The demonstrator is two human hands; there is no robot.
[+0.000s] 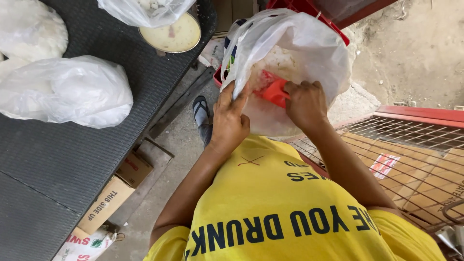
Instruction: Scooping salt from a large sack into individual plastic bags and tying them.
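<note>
A large white plastic bag (309, 48) with white grains inside hangs open in front of my chest. My left hand (229, 118) pinches the bag's near rim and holds it up. Inside the bag's mouth, my right hand (304, 104) is closed around a red plastic scoop (275, 92), which sits just above the white contents. The scoop's front end is hidden by the bag's film.
A dark woven table (72, 164) on the left carries tied white plastic bags (72, 92) and a round metal bowl (171, 34). A red crate (295, 6) sits behind the bag. A red-framed wire rack (415, 140) stands at the right, cardboard boxes (116, 191) under the table.
</note>
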